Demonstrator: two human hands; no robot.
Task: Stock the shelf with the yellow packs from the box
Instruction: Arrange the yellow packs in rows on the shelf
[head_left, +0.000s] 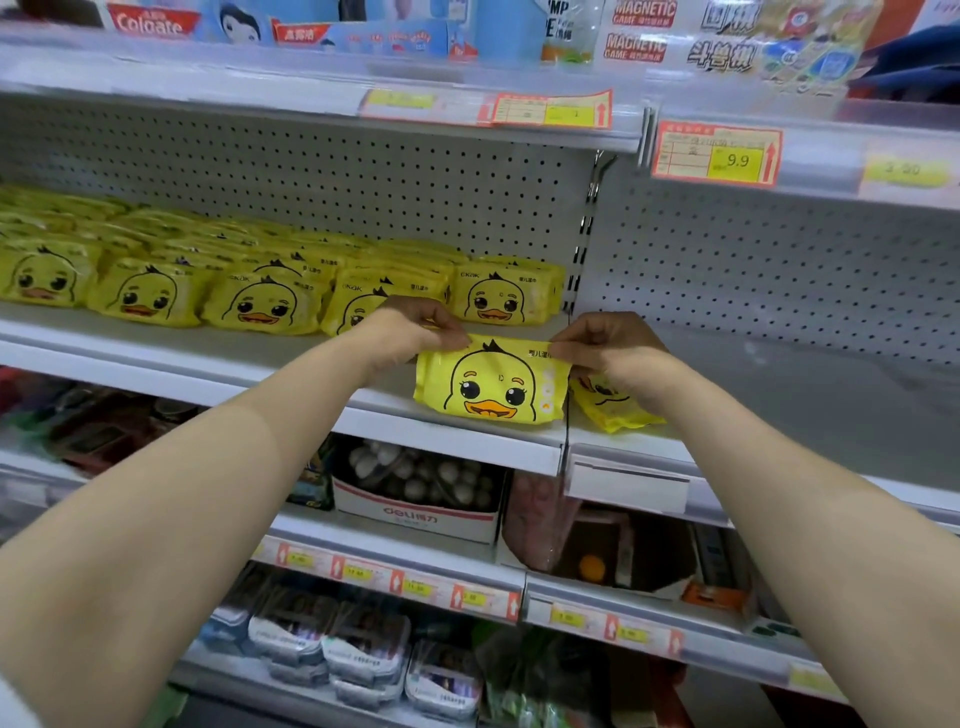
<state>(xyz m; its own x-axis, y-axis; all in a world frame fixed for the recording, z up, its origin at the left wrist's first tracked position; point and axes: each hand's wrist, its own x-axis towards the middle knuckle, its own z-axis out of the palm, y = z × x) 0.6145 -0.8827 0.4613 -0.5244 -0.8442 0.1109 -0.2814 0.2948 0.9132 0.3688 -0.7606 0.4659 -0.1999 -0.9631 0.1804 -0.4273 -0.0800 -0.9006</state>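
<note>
A yellow pack with a duck face (491, 382) stands upright at the front edge of the white shelf (208, 358). My left hand (415, 327) pinches its top left corner and my right hand (608, 345) pinches its top right corner. A second yellow pack (615, 410) lies tilted under my right hand, partly hidden by it; whether that hand holds it too is unclear. Several rows of the same duck packs (260, 306) fill the shelf to the left and behind. The box is out of view.
A pegboard back wall (363, 171) and a metal upright (584, 228) divide the shelf from a bare bay (805, 374) on the right. Price tags (719, 156) hang on the shelf above. Below sit a white carton of small goods (415, 499) and plastic trays (363, 654).
</note>
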